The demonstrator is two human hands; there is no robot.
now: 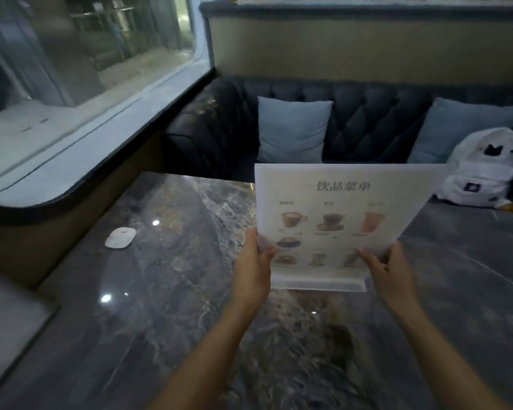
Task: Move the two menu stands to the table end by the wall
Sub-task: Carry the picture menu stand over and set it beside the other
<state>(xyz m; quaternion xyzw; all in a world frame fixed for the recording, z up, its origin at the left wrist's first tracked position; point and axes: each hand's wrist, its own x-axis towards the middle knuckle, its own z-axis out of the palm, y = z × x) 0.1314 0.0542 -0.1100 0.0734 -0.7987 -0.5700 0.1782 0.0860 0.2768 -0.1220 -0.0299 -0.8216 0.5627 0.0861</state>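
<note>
A clear acrylic menu stand [338,208] with a drinks menu sheet stands upright over the dark marble table [166,291], right of centre. My left hand [253,267] grips its lower left edge, thumb on the front. My right hand [388,273] grips its lower right edge. The stand's base sits at or just above the tabletop; I cannot tell whether it touches. Only this one stand is in view.
A small white oval device [120,238] lies on the table near the window-side wall at left. A dark tufted sofa [367,119] with two pale blue cushions runs behind the table. A white backpack [483,170] sits at the right.
</note>
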